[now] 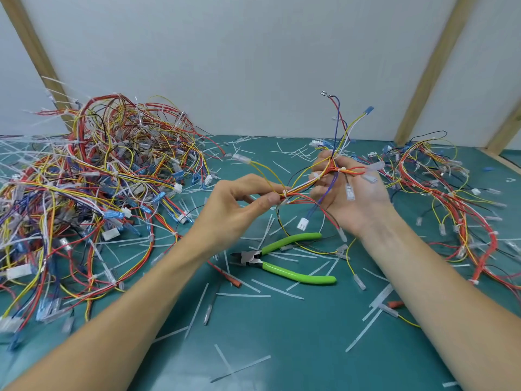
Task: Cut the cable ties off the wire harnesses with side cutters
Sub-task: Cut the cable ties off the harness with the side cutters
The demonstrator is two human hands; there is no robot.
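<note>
Above the middle of the green worktop (pixel 282 348), one wire harness (pixel 310 183) is held up between both hands. Its left end is pinched between the thumb and curled forefinger of the left hand (pixel 239 204), right at a white cable tie (pixel 285 193) that binds the red, yellow and orange wires. The other end is gripped by the right hand (pixel 352 190), whose fingers are curled round the bundle beside a second white cable tie (pixel 343 169); from that grip loose blue, red and yellow leads stand upward, and others with white connectors hang down toward the worktop.

Below the hands, near the middle of the worktop, the side cutters (pixel 270 259) are laid flat, untouched, with green handles spread apart and pointing right and the metal head pointing left.

Toward the left edge a large tangled pile of harnesses (pixel 93 193) is heaped, many white ties showing in it. Toward the right edge a smaller pile of harnesses (pixel 451 198) is spread out. White cut tie strips (pixel 277 289) are scattered over the worktop between and in front of the piles. Behind the far edge a white wall (pixel 225 57) with slanted wooden battens is seen.
</note>
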